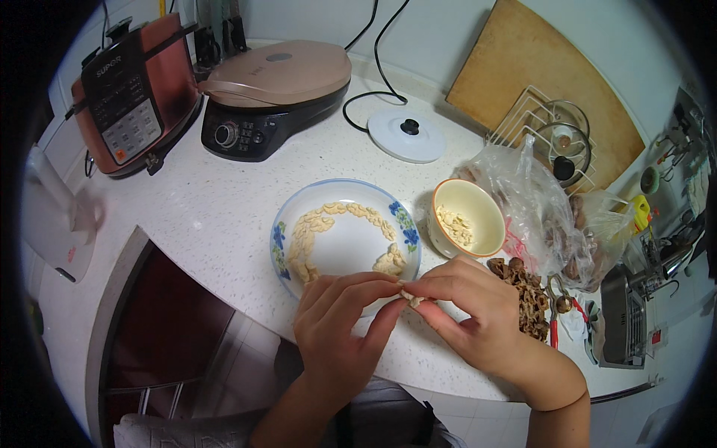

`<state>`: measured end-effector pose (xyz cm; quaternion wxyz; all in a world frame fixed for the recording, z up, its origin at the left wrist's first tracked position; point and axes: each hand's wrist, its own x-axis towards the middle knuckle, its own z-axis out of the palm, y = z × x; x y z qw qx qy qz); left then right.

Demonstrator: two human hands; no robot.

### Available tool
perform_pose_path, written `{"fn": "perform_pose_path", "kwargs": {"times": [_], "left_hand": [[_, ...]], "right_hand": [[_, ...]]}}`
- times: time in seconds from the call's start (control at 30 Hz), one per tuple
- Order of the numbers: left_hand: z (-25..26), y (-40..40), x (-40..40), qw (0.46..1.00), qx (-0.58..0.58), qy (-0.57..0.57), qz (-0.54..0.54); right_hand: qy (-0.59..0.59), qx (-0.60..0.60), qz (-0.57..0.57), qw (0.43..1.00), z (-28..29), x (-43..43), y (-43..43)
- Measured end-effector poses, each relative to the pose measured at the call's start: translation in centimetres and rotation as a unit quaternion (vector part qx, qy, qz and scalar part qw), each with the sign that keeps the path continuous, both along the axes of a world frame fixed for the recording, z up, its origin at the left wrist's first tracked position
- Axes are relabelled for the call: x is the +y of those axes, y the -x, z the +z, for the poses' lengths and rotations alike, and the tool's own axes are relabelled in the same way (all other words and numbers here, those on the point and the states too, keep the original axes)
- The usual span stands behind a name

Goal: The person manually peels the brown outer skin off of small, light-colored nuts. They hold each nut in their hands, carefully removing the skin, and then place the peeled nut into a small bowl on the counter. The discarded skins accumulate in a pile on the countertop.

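Note:
Between the fingertips of my left hand and my right hand is a small pale walnut kernel, pinched from both sides. My hands are over the near rim of a white plate with a blue edge and blue flowers. Pale walnut kernels form a curved row around its inside, and a small heap lies at the right. Right of the plate stands a cream bowl with an orange rim; small pale kernel pieces lie in it.
Brown walnut shells are piled beside my right hand, next to a red-handled nutcracker. Plastic bags stand behind them. An electric griddle, a Supor cooker, a white lid and a cutting board line the back.

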<state>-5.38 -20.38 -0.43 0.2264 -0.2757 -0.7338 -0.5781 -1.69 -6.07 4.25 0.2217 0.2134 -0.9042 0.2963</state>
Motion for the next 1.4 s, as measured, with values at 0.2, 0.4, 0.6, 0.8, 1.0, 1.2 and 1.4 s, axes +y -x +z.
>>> {"fn": "perform_pose_path", "kwargs": {"times": [0.2, 0.4, 0.6, 0.8, 1.0, 1.2, 1.4], "left_hand": [[-0.02, -0.07, 0.01, 0.999, 0.035, 0.021, 0.013], [-0.20, -0.18, 0.18, 1.000, 0.010, -0.001, 0.003], [-0.16, -0.25, 0.28, 0.998, -0.040, -0.036, -0.016], [-0.14, -0.34, 0.20, 0.995, -0.081, -0.055, -0.029], [-0.25, -0.29, 0.06, 0.998, -0.055, -0.038, -0.022], [-0.29, -0.20, -0.06, 0.997, -0.062, -0.045, -0.027], [-0.44, -0.47, -0.42, 0.985, -0.140, -0.093, -0.028]], "right_hand": [[-0.038, 0.034, 0.004, 0.999, 0.08, -0.10, -0.13], [-0.040, 0.041, 0.009, 0.998, 0.18, -0.18, -0.15], [-0.039, 0.038, 0.005, 0.999, 0.23, -0.25, -0.19], [-0.032, 0.024, 0.005, 0.999, 0.17, -0.28, -0.11], [-0.029, 0.015, 0.004, 0.999, 0.12, -0.41, -0.09], [-0.036, 0.019, 0.006, 0.999, 0.14, -0.55, -0.07], [0.013, -0.050, -0.014, 0.999, 0.44, -0.62, 0.04]]}}
